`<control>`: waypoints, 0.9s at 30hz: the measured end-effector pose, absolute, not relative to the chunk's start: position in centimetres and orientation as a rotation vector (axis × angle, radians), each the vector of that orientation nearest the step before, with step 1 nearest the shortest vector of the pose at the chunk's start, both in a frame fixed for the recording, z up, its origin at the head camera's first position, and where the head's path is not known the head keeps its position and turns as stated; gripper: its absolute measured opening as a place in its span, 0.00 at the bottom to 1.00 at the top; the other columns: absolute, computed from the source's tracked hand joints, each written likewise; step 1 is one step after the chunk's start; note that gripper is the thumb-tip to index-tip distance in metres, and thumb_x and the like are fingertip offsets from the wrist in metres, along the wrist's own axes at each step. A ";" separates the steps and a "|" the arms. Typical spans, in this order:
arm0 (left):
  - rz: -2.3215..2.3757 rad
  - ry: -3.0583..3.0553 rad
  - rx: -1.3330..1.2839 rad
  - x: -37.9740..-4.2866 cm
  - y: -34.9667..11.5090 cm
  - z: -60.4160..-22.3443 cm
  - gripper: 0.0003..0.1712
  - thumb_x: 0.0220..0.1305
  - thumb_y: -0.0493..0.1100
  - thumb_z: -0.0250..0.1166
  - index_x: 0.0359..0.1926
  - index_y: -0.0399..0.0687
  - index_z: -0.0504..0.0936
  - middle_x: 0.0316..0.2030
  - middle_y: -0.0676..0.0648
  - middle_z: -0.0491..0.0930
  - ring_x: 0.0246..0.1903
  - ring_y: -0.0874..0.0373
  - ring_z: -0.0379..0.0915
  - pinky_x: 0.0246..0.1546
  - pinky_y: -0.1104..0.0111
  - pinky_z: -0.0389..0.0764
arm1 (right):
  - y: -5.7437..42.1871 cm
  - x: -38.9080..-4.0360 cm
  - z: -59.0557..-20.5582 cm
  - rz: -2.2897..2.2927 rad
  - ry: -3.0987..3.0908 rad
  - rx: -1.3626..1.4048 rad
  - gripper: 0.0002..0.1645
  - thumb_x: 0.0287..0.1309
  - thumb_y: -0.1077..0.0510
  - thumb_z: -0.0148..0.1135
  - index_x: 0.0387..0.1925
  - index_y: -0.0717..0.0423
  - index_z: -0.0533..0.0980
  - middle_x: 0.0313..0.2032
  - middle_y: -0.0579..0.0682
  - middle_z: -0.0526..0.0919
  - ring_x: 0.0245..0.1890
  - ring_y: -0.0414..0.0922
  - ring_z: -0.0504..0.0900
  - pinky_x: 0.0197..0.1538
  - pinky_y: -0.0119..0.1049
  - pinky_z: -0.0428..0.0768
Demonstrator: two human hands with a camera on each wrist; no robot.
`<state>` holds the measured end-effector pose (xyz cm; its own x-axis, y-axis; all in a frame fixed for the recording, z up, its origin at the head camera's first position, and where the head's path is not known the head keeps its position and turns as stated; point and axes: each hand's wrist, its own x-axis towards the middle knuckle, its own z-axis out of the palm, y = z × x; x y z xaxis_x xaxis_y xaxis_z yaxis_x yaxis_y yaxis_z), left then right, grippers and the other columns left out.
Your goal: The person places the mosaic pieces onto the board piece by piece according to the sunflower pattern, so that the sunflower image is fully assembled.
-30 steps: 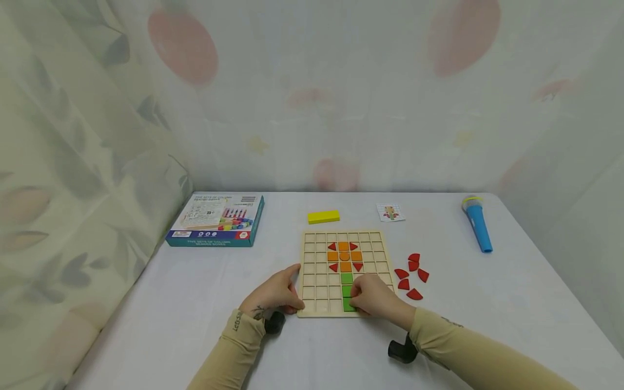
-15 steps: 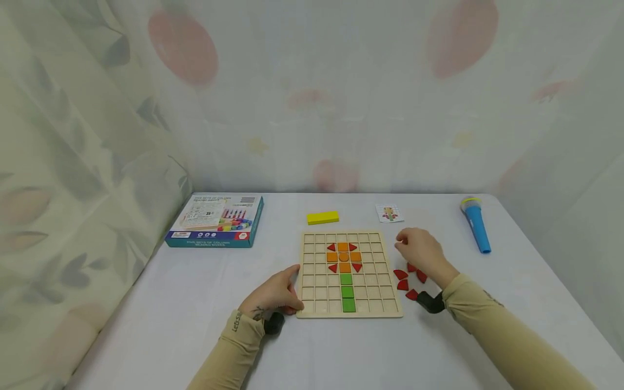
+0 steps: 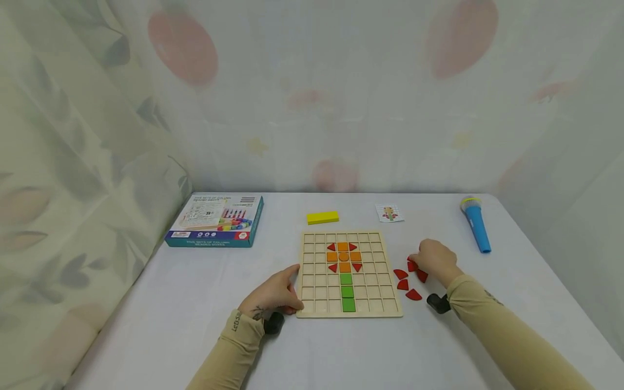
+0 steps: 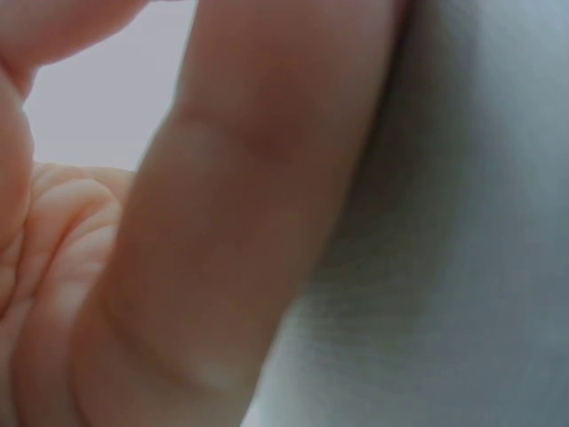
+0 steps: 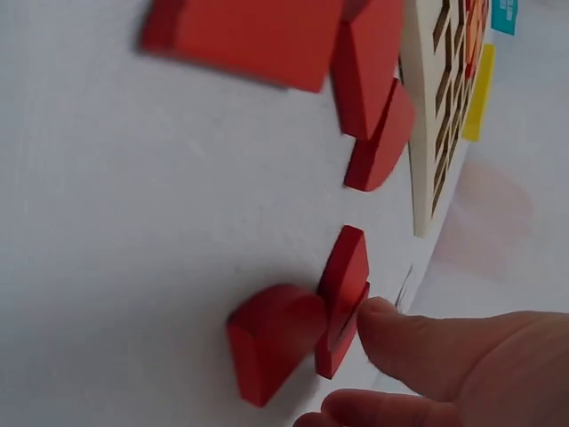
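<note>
My left hand [image 3: 274, 292] touches the left edge of a wooden grid board [image 3: 319, 292], index finger and thumb spread along it. On the board lie orange squares around an orange disc [image 3: 343, 257], red triangles [image 3: 357, 267] at the corners, and a column of green squares [image 3: 348, 292]. My right hand [image 3: 437, 260] is over a group of loose red fan-shaped pieces [image 3: 414, 294] right of the board. In the right wrist view, its thumb [image 5: 418, 347] meets or nearly meets the edge of a red piece [image 5: 345, 276]. The left wrist view shows a blurred finger [image 4: 213, 205], not the board.
Behind the board lie a yellow block [image 3: 323, 218] and a small picture card [image 3: 389, 213]. A boxed set [image 3: 214, 219] is at the back left. A blue toy microphone [image 3: 478, 227] lies at the back right. Curtains stand behind and beside the white table [image 3: 195, 303].
My right hand has left the green squares, swung right past the board, and come down among the red pieces. The left hand keeps its place at the board's edge.
</note>
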<state>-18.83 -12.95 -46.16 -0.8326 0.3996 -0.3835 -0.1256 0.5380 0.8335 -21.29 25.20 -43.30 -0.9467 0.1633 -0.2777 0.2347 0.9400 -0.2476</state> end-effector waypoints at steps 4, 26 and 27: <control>1.276 2.229 0.214 -18.8 -12.9 -46.2 0.60 0.37 0.31 0.72 0.71 0.42 0.48 0.21 0.44 0.75 0.16 0.57 0.73 0.18 0.68 0.77 | 25.2 -21.4 -43.8 -0.410 2.834 0.286 0.15 0.55 0.52 0.59 0.28 0.63 0.75 0.22 0.52 0.74 0.22 0.45 0.73 0.24 0.36 0.70; 1.313 2.206 0.191 -18.9 -12.9 -46.1 0.61 0.37 0.30 0.73 0.71 0.44 0.49 0.20 0.46 0.75 0.15 0.58 0.72 0.17 0.69 0.77 | 25.1 -21.2 -43.3 -0.515 2.796 0.228 0.18 0.51 0.65 0.54 0.44 0.70 0.75 0.39 0.63 0.78 0.34 0.52 0.74 0.35 0.45 0.76; 1.312 2.205 0.191 -18.9 -12.9 -46.1 0.61 0.37 0.30 0.73 0.71 0.44 0.49 0.20 0.46 0.75 0.15 0.58 0.72 0.17 0.69 0.77 | 25.1 -21.2 -43.2 -0.517 2.798 0.220 0.17 0.51 0.64 0.54 0.44 0.69 0.75 0.38 0.62 0.78 0.34 0.52 0.74 0.34 0.44 0.76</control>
<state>-18.86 -12.95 -46.10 -0.8327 0.3918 -0.3913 -0.1571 0.5105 0.8454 -21.22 25.15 -43.24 -0.9472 0.0968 -0.3058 0.1997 0.9241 -0.3258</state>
